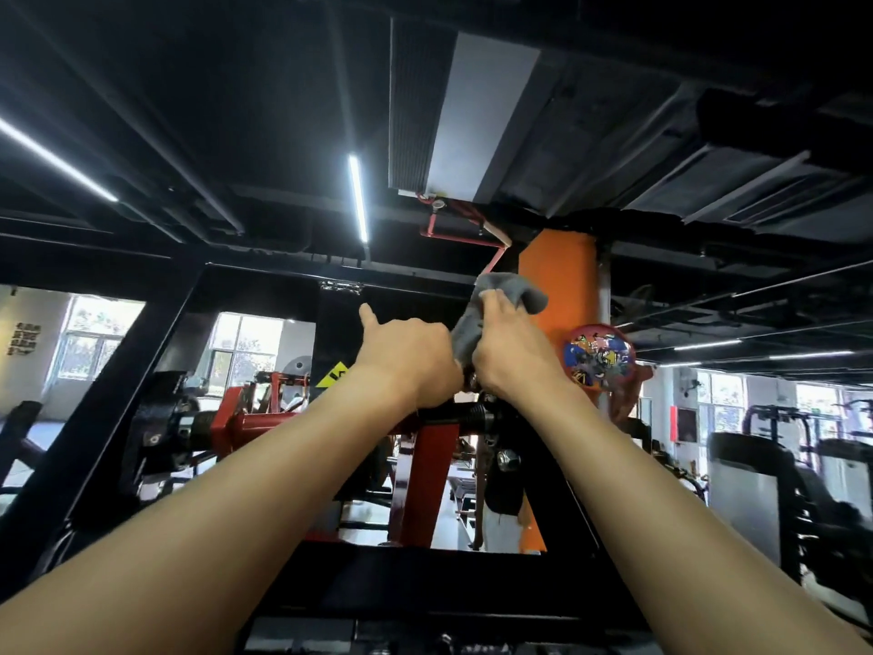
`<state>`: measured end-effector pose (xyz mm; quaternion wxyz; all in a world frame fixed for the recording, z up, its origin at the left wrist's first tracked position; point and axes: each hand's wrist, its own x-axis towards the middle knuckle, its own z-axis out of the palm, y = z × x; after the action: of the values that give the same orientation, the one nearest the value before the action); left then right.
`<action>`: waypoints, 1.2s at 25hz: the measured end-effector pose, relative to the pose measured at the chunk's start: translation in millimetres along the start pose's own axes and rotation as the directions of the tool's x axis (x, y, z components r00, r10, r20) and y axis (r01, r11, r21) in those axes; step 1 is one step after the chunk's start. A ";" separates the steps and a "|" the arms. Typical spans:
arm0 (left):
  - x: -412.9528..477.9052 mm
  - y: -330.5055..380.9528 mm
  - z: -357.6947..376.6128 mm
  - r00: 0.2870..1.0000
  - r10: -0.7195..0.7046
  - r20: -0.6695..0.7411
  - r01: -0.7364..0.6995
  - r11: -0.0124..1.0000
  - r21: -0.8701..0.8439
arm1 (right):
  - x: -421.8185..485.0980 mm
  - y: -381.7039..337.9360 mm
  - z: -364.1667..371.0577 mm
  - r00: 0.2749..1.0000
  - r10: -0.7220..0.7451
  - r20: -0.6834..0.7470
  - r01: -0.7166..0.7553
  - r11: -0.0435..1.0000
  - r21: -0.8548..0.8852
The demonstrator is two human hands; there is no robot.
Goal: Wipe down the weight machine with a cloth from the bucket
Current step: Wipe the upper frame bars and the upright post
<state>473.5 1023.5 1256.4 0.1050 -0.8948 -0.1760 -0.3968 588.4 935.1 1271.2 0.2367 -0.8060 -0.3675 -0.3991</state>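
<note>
Both my arms reach up in front of the weight machine, a black steel frame with a red lever arm in its middle. A grey cloth is bunched between my hands, just below the frame's top crossbar. My right hand grips the cloth, fingers curled round its upper part. My left hand grips the cloth's lower end, with its thumb sticking up. No bucket is in view.
An orange pillar stands behind the frame, with a round colourful plate hung on it. More gym machines fill the right side. Windows lie far left. Black ceiling ducts and strip lights hang overhead.
</note>
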 end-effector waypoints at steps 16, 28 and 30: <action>2.7 -2.8 4.8 0.991 0.103 0.081 -0.100 0.994 -0.037 | 34.3 20.0 -5.8 0.939 0.301 0.164 -0.314 0.947 0.061; -22.8 0.0 23.6 0.983 0.129 -0.131 -0.126 0.992 0.032 | -23.0 25.5 -2.8 0.950 0.296 0.100 -0.308 0.940 0.145; -30.1 2.1 20.0 0.979 0.119 -0.168 -0.116 0.993 0.026 | -36.7 24.7 -6.6 0.965 0.243 0.102 -0.255 0.957 0.136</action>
<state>469.0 1021.2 1220.6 0.1502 -0.8657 -0.1164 -0.4631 589.5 900.5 1242.9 0.3283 -0.8423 -0.3013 -0.3034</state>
